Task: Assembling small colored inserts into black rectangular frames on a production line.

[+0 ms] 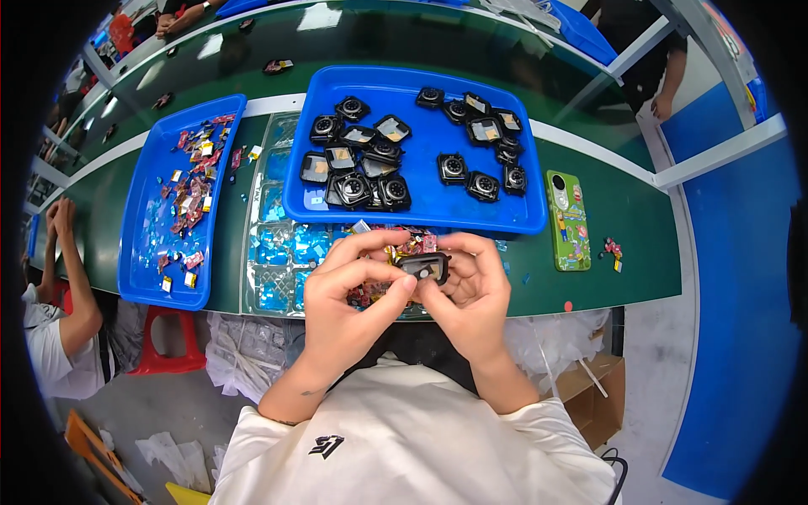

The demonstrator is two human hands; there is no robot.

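Both my hands meet over the near edge of the green bench. My right hand (473, 290) grips a small black square housing part (423, 266). My left hand (349, 295) pinches the same part from the left, thumb and fingertips on its edge. Under my hands lies a clear tray (273, 252) of small blue film pieces, with a heap of red and yellow scraps (404, 244) on it. Just beyond, a large blue tray (421, 194) holds several black housing parts (358, 168) in two loose groups.
A second blue tray (147, 252) at the left holds several small red and yellow scraps. A green-cased phone (567, 220) lies at the right of the bench. Another person's arm (71, 278) rests at the far left. A red stool (172, 341) and a cardboard box (593, 396) stand below.
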